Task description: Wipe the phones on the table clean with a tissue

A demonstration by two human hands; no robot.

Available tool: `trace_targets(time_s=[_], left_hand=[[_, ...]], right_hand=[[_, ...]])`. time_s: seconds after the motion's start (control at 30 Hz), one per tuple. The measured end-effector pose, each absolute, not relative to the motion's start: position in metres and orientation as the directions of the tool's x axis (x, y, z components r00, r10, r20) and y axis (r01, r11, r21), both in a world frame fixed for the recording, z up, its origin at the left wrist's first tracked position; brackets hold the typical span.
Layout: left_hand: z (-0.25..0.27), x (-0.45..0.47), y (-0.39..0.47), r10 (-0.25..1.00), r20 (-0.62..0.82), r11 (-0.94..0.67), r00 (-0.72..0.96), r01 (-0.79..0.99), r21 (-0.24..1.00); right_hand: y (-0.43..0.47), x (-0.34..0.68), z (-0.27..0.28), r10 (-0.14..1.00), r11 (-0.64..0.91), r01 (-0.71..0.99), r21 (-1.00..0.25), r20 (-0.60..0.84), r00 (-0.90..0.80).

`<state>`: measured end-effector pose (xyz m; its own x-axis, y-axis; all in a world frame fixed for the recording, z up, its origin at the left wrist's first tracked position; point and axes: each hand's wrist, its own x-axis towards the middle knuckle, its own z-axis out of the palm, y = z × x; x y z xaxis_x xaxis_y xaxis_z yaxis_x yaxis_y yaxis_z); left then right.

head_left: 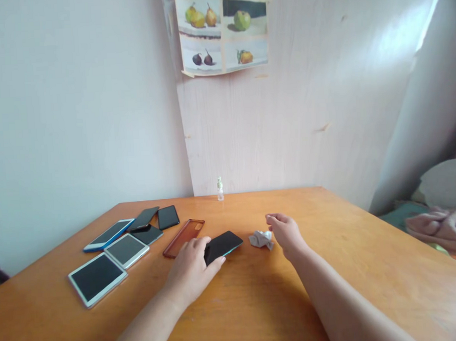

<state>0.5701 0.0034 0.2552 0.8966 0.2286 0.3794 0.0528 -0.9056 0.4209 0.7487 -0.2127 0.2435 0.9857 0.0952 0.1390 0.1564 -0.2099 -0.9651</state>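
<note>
My left hand (193,262) grips a black smartphone (222,245) by its left end, thumb on the near edge and fingers over the far one. The phone is tilted, its dark screen facing up. A reddish-brown clear phone case (178,240) lies just beyond that hand, partly hidden by it. My right hand (286,233) is closed, fingers curled together, just right of a crumpled grey cloth (261,239). What its fingers hold, if anything, is hidden. Whether it touches the cloth I cannot tell.
On the left of the wooden table (237,314) lie two white tablets (97,278), a blue-edged tablet (110,234) and several dark phones (168,217). A small spray bottle (220,190) stands at the back edge by the wall. Fabric (440,229) lies beyond the right side.
</note>
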Motion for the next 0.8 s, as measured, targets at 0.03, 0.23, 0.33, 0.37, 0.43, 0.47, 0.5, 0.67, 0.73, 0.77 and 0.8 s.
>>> trace_targets(time_s=[0.03,0.23,0.33,0.37,0.43,0.47,0.5,0.67,0.73,0.77,0.8], left_hand=[[0.254,0.570,0.003,0.213,0.380,-0.927,0.900,0.063,0.370],[0.249,0.569,-0.009,0.179,0.374,-0.953,0.910,0.066,0.294],[0.246,0.569,-0.014,0.199,0.382,-0.956,0.903,0.093,0.278],[0.245,0.569,-0.015,0.204,0.384,-0.957,0.901,0.100,0.273],[0.244,0.569,-0.017,0.212,0.384,-0.957,0.899,0.112,0.267],[0.244,0.568,-0.017,0.215,0.381,-0.957,0.899,0.115,0.268],[0.244,0.568,-0.018,0.218,0.377,-0.955,0.900,0.117,0.273],[0.243,0.568,-0.021,0.227,0.370,-0.951,0.901,0.123,0.284],[0.242,0.569,-0.021,0.224,0.371,-0.954,0.901,0.125,0.272],[0.241,0.570,-0.021,0.220,0.370,-0.956,0.903,0.123,0.267],[0.240,0.571,-0.021,0.214,0.367,-0.957,0.905,0.119,0.265]], right_hand=[[-0.213,0.749,0.242,0.108,-0.266,0.177,-0.947,0.153,0.982],[-0.207,0.738,0.232,0.264,-0.664,0.349,-0.661,0.228,0.937],[-0.204,0.734,0.228,0.406,-0.734,0.471,-0.490,0.239,0.882],[-0.204,0.734,0.228,0.431,-0.722,0.497,-0.481,0.250,0.867],[-0.201,0.732,0.228,0.445,-0.693,0.524,-0.496,0.278,0.851],[-0.200,0.731,0.228,0.439,-0.677,0.528,-0.513,0.293,0.849],[-0.198,0.729,0.228,0.433,-0.656,0.533,-0.534,0.312,0.846],[-0.183,0.714,0.225,0.498,-0.479,0.642,-0.598,0.417,0.760],[-0.179,0.711,0.222,0.548,-0.444,0.677,-0.587,0.420,0.723],[-0.179,0.710,0.221,0.566,-0.441,0.689,-0.576,0.417,0.711],[-0.178,0.710,0.220,0.578,-0.444,0.697,-0.563,0.415,0.703]])
